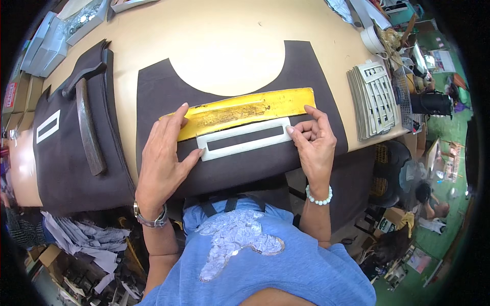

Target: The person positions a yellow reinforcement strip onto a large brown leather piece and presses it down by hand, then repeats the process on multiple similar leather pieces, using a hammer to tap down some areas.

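Note:
On a dark brown cut fabric panel (306,66) with a curved cutout lie a worn yellow strip (240,109) and, along its near edge, a white rectangular frame (245,148) with a long slot showing dark fabric. My left hand (166,153) is spread, its fingers over the strip's left end and its thumb touching the frame's left corner. The thumb of my right hand (317,145) presses on the frame's right end. Its index fingertip touches the strip's right end, while the other fingers curl in beside the frame.
To the left, a stack of dark panels (66,158) carries a white slotted rectangle (48,126) and a dark curved handle-like bar (89,127). Slotted pale cards (372,99) are stacked at the table's right edge. Boxes (46,48) stand at the far left.

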Motion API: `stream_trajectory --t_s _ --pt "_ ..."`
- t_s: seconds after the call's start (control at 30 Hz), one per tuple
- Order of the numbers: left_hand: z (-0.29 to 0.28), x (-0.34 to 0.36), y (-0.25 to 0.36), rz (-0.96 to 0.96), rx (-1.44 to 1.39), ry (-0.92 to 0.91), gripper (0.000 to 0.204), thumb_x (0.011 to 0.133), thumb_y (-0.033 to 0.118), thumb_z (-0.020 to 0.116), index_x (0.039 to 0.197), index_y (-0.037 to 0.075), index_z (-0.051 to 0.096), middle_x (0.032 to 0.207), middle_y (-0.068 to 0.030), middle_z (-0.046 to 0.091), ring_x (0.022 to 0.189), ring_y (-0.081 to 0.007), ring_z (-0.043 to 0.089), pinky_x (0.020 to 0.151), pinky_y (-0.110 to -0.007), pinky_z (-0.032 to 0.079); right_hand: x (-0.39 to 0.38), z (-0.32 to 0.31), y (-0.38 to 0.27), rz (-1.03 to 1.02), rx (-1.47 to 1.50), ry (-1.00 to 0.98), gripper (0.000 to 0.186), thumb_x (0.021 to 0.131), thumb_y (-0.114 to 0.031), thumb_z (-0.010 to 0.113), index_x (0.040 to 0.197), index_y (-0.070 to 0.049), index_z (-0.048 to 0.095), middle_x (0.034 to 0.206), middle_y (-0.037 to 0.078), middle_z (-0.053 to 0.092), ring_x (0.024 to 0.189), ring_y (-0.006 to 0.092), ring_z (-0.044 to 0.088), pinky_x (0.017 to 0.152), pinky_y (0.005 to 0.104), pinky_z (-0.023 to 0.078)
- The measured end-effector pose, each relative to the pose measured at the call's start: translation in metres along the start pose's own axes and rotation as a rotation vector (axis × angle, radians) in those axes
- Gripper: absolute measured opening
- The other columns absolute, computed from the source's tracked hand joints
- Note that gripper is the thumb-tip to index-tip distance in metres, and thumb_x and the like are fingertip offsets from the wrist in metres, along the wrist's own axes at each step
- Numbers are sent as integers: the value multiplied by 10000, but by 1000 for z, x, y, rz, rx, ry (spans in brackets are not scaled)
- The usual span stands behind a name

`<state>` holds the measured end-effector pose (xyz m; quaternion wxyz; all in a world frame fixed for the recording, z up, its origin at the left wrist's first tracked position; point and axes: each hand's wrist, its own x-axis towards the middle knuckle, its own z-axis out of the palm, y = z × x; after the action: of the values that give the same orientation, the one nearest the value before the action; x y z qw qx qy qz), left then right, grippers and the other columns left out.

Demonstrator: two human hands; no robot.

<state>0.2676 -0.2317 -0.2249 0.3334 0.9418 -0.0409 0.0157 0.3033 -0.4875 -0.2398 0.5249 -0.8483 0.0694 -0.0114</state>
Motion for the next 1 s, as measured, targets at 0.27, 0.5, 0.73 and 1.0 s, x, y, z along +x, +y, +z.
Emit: stream_trajectory --t_s 0.27,0.5,0.73,1.0 --pt "11 -20 9 248 223 80 354 712 20 670 1063 10 626 1113 -122 571 1009 -287 540 867 -391 446 -8 -1 -3 -551 -718 15 152 771 -8 591 911 -53 630 817 105 573 736 293 589 650 385 474" --pt "28 -41 0 360 449 120 319 790 69 570 1105 45 614 1232 -91 559 1166 -298 486 965 -451 385 -10 21 -16 -776 -543 85 183 780 -26 544 938 0 632 904 132 613 828 298 592 720 406 461" --pt "28 -46 0 302 453 73 307 805 104 565 1107 69 607 1233 -83 549 1193 -284 453 1042 -541 253 -59 82 -17 -822 -512 -256 453 837 -102 467 1274 14 480 1214 155 560 1173 276 511 1003 466 362" --pt "28 -48 9 260 506 46 396 766 18 535 1153 80 594 1253 -73 527 1177 -263 453 1086 -579 152 -42 45 -5 -759 -628 -203 451 835 -54 457 1281 13 466 1201 143 575 1144 252 538 989 475 365"
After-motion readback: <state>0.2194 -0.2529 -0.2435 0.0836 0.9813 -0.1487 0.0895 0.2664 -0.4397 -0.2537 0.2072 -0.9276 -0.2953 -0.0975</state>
